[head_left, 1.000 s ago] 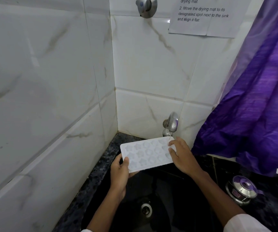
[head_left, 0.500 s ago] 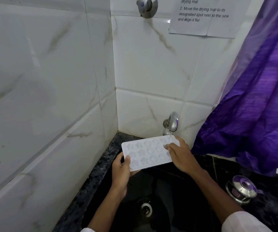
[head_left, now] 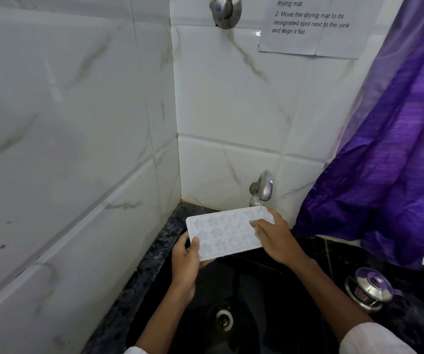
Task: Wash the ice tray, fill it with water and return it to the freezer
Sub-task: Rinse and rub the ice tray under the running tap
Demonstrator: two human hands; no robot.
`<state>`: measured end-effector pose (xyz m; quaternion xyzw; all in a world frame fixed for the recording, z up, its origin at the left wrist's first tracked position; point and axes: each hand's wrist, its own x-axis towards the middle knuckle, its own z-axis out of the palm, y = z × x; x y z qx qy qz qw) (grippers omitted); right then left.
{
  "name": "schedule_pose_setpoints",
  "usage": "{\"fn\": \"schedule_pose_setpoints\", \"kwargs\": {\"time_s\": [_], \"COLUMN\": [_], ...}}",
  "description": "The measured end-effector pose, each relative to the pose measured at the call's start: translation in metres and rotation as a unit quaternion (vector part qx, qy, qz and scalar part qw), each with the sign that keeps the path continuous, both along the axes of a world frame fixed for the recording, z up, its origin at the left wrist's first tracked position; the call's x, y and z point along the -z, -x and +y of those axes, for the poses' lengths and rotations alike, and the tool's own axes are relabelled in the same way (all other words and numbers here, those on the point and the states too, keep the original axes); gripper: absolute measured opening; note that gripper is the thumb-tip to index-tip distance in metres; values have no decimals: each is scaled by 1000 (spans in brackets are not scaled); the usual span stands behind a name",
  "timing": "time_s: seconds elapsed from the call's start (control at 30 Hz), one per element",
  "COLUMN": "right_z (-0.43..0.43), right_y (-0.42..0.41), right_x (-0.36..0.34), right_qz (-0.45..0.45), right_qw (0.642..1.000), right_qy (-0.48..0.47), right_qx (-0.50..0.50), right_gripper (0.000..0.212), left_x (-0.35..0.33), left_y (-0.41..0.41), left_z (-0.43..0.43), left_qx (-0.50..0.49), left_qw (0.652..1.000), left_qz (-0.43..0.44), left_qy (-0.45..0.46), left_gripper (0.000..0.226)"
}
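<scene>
Head view, ice tray [head_left: 227, 232] between left hand [head_left: 185, 258], right hand [head_left: 274, 237].

Kitchen: tiled sink [head_left: 244, 282], tap [head_left: 264, 188], pot [head_left: 370, 290].

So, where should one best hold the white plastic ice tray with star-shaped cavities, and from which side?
By its flat rim at the two short ends, coming in from the left and the right. The white plastic ice tray is wide, shallow and lies nearly level below the steel tap; the left hand pinches the near-left corner, thumb on top.
</scene>
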<state>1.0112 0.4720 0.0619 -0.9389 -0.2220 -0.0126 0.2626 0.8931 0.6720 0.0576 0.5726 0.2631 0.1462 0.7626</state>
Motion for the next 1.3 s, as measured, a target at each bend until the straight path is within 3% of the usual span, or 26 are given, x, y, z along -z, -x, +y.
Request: {"fn": "schedule_pose_setpoints", "kwargs": {"time_s": [0.43,0.6,0.8,1.3], "right_z": [-1,-5,-8,-11], "right_y": [3,5,7,6], "right_x": [-13,-19,-17,-11], "right_qz": [51,27,16,71], "right_qw": [998,996,998,997], "right_qy": [-37,-81,-66,-44], "right_qx": [-4,14,7,-4], "right_gripper": [28,29,19,37], "left_x": [1,0,-6,-6], "left_y": [-3,-7,-14,-12], "left_z": [3,5,4,2], "left_qx": [-12,-33,-38,-27], "left_qw": [1000,999,999,999], "left_qz": [-4,-16,-26,-20], "left_qy": [-5,17,16,10], "left_gripper": [25,24,26,27]}}
